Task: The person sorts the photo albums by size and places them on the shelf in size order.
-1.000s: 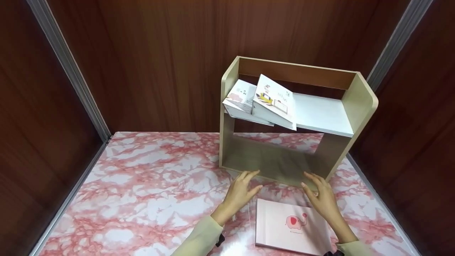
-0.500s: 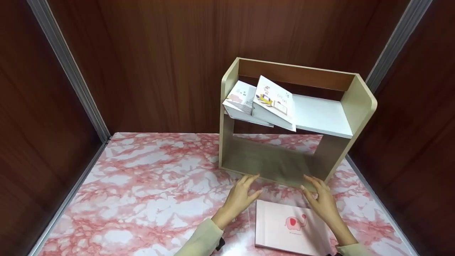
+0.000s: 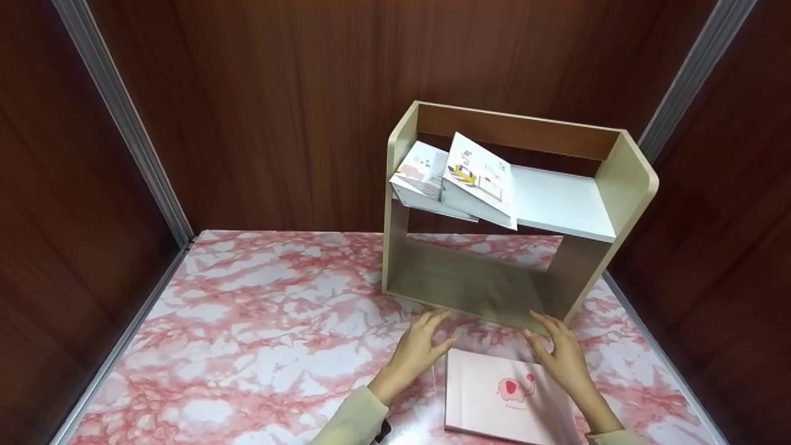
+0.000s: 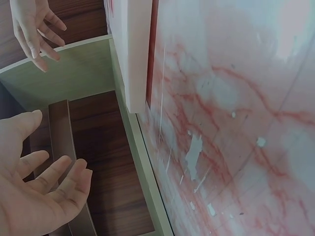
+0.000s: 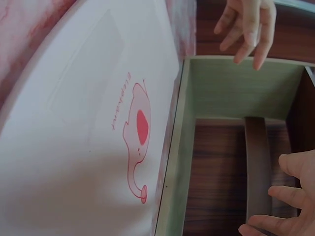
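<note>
A pink book with an elephant drawing [image 3: 488, 402] lies flat on the marbled surface, in front of a two-level wooden shelf [image 3: 476, 281]. My left hand [image 3: 415, 349] hovers near the book's upper left corner, fingers spread and slightly bent, holding nothing. Over the book's upper right corner is my right hand [image 3: 561, 355], also relaxed and holding nothing. The elephant cover [image 5: 98, 113] fills much of the right wrist view, with the right hand [image 5: 290, 201] at its lower right. In the left wrist view the left hand [image 4: 44, 182] has its palm visible.
On the upper shelf board [image 3: 559, 201], two white books lean at the left: one [image 3: 426, 179] beneath or beside another [image 3: 479, 179], both jutting past the front edge. Dark wood panels [image 3: 278, 117] stand behind and at both sides. The marbled surface [image 3: 259, 334] extends left.
Both hands have shifted slightly down in the head view, toward the book. The shelf and books keep their arrangement.
</note>
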Demonstrator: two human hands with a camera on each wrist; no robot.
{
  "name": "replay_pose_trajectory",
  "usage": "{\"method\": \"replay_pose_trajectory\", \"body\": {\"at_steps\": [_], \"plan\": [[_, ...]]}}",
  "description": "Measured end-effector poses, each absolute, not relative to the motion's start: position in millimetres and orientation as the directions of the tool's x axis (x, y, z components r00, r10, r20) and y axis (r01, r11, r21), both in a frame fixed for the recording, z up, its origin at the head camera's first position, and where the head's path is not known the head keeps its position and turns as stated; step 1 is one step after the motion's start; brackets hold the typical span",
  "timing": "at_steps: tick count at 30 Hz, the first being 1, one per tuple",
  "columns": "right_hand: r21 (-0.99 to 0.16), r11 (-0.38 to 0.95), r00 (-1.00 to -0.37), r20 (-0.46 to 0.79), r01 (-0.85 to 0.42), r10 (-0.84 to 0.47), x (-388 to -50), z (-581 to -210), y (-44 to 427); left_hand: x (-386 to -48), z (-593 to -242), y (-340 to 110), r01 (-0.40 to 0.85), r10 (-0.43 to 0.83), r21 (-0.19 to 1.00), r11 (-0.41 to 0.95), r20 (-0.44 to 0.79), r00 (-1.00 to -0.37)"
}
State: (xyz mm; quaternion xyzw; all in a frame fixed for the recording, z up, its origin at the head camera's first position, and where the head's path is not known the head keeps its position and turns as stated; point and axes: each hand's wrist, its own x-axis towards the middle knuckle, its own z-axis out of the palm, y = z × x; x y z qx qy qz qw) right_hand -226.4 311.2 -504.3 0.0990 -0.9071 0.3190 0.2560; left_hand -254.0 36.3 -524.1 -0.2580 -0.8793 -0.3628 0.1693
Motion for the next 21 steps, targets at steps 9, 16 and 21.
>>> {"method": "replay_pose_trajectory", "body": {"at_steps": [9,16,21], "plan": [[-0.533,0.778,-0.861,0.509,-0.332,-0.018,-222.3,-508.1,312.6,-250.4,-529.7,36.9,0.575,0.333,0.561,0.595,0.479,-0.812],[-0.539,0.786,-0.885,0.465,-0.303,-0.023,-219.6,-509.9,313.4,-249.8,-533.1,38.2,0.583,0.340,0.554,0.594,0.484,-0.807],[-0.545,0.781,-0.893,0.449,-0.304,-0.035,-218.6,-513.3,314.2,-248.2,-534.7,38.1,0.564,0.340,0.573,0.595,0.457,-0.822]]}}
